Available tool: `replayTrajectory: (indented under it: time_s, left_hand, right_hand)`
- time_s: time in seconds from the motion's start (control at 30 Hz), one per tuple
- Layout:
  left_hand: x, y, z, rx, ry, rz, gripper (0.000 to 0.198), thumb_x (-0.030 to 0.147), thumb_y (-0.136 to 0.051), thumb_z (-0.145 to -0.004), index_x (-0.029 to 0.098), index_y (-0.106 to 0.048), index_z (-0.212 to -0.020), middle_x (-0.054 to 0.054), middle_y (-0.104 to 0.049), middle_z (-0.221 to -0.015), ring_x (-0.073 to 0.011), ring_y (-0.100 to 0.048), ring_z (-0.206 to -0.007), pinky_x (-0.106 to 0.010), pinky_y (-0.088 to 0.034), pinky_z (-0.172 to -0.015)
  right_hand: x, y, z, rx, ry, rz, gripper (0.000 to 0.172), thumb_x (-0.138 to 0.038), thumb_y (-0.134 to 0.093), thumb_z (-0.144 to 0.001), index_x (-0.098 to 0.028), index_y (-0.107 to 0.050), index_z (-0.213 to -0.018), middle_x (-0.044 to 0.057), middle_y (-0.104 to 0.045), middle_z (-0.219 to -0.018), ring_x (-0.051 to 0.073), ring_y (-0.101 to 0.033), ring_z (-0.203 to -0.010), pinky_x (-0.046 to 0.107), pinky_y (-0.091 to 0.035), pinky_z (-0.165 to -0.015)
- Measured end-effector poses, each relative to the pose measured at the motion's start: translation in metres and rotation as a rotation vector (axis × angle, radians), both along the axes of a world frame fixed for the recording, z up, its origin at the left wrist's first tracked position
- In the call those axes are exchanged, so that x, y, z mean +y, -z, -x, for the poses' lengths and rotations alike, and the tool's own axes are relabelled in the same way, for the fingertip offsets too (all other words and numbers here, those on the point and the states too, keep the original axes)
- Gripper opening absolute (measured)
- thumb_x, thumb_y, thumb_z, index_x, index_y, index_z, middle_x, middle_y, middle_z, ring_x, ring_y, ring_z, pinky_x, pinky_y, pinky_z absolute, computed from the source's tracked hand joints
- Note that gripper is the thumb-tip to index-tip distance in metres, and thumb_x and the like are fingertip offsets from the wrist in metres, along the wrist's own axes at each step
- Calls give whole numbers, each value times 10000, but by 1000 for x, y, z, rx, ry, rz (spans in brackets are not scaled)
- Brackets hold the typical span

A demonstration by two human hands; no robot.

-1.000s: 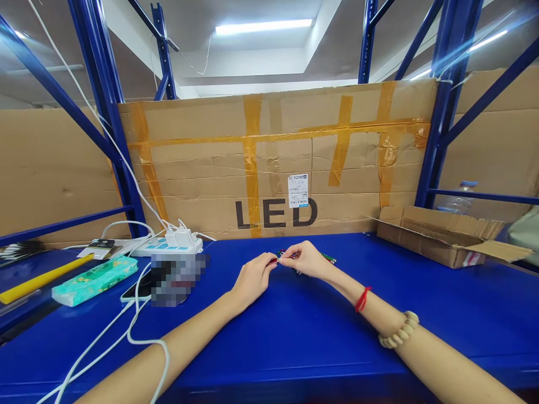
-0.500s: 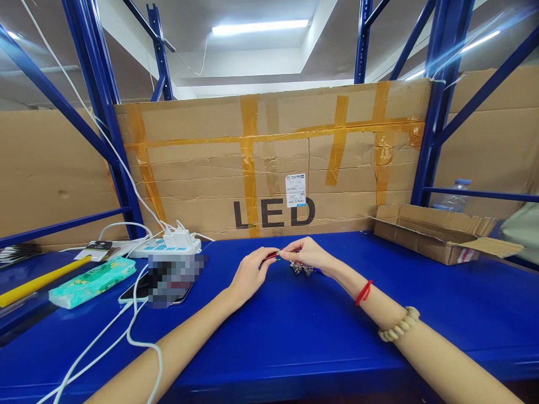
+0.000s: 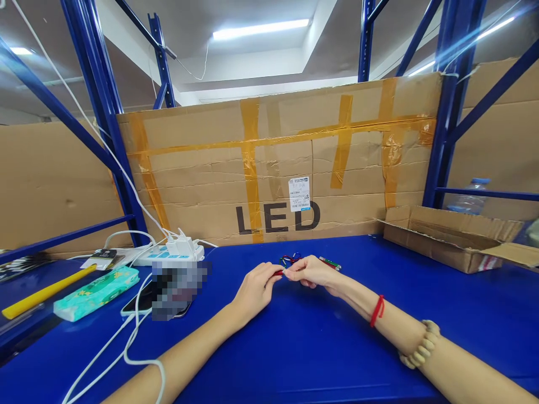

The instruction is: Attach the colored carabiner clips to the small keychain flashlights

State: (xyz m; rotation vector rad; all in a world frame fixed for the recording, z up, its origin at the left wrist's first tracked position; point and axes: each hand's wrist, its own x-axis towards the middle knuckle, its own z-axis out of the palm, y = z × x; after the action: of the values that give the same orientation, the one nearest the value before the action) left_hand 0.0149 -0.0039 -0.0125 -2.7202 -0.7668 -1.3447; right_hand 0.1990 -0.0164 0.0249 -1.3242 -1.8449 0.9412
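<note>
My left hand (image 3: 256, 287) is closed in a pinch around a small thin red object (image 3: 278, 272), mostly covered by the fingers; its exact kind is unclear. Against its right end, the fingertips of my right hand (image 3: 312, 272) are pinched together, and a small pale tip shows there. What the right fingers grip is largely hidden. Just behind the hands lie small coloured carabiner-like loops (image 3: 290, 259), dark blue, green and red, partly covered by my right hand. Slender green and red pieces (image 3: 330, 263) rest on the blue surface beyond the right wrist.
At left, white cables run from a power strip (image 3: 145, 257) past phones (image 3: 138, 300), a teal tissue pack (image 3: 96, 293) and a yellow rod (image 3: 48, 292). An open cardboard box (image 3: 438, 241) stands at right. A large cardboard panel (image 3: 202, 168) closes off the back.
The cluster of silvery metal pieces by my right hand is no longer visible; coloured loops and slender pieces now show behind it. Both hands appear slightly lower in view, still pinched together.
</note>
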Motion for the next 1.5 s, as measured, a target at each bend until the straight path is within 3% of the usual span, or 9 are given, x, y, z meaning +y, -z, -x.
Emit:
replayTrajectory:
  time_s: [0.1, 0.2, 0.3, 0.4, 0.67, 0.9, 1.23, 1.4, 1.5]
  left_hand:
    - [-1, -3, -6, -113, 11, 183, 189, 190, -432, -876, 175, -611, -936, -56, -662, -907, -167, -598, -829, -270, -460, -767]
    - [0, -5, -10, -208, 6, 339, 169, 193, -455, -843, 170, -610, -906, -54, -672, -914, -163, -614, -837, -249, -468, -764]
    - [0, -8, -11, -217, -6, 392, 165, 212, -460, -832, 165, -608, -887, -49, -679, -871, -157, -619, -777, -240, -477, -710]
    - [-2, -12, -9, -219, 10, 479, 170, 243, -457, -831, 166, -600, -882, -38, -670, -838, -148, -595, -715, -242, -467, -673]
    - [-3, -14, -7, -185, 76, 623, 205, 279, -453, -824, 159, -610, -881, -21, -594, -734, -135, -497, -651, -233, -410, -610]
    - [-3, -10, -7, -167, 106, 662, 210, 272, -451, -813, 158, -610, -889, -12, -565, -738, -123, -464, -635, -226, -381, -609]
    - [-8, -5, -6, -120, 143, 602, 130, 231, -443, -820, 161, -553, -823, 8, -533, -675, -115, -467, -620, -215, -370, -600]
    - [-9, 0, -6, -164, 144, 582, 93, 238, -447, -821, 170, -497, -780, 14, -553, -680, -114, -494, -632, -213, -375, -606]
    - [-9, -2, -6, -158, 139, 550, 80, 221, -448, -822, 173, -492, -777, 0, -602, -738, -123, -534, -674, -222, -396, -641]
  right_hand:
    - [6, -2, -3, -52, 0, -76, 422, -545, -684, -621, -134, -714, -712, -23, -481, -460, 69, -390, -409, 195, -257, -380]
    - [10, -5, -7, -111, 40, -261, 322, -474, -693, -654, -165, -721, -739, 6, -591, -575, 87, -466, -462, 210, -316, -438]
    - [8, -7, -9, -187, 65, -474, 197, -402, -713, -668, -223, -726, -748, 5, -662, -759, 93, -507, -557, 218, -333, -523]
    - [2, -7, -8, -270, 30, -623, 147, -388, -697, -709, -246, -721, -675, -16, -670, -806, 91, -521, -592, 224, -304, -537]
    - [1, -10, -6, -337, 23, -806, 164, -411, -662, -761, -264, -735, -767, -4, -673, -801, 92, -559, -601, 213, -286, -512]
    - [5, -8, -12, -325, -126, -735, 226, -479, -665, -735, -267, -743, -742, -18, -672, -781, 90, -571, -613, 208, -299, -512]
    - [-1, -9, -8, -359, -115, -729, 286, -464, -636, -763, -223, -709, -628, 0, -651, -719, 104, -557, -614, 217, -313, -534]
    - [0, 1, -5, -195, -56, -512, 142, -320, -734, -670, -212, -694, -587, 3, -612, -705, 126, -544, -661, 229, -369, -597]
    - [3, 7, -1, -142, -4, -363, 176, -340, -715, -670, -177, -695, -608, 14, -592, -644, 107, -518, -534, 223, -387, -498]
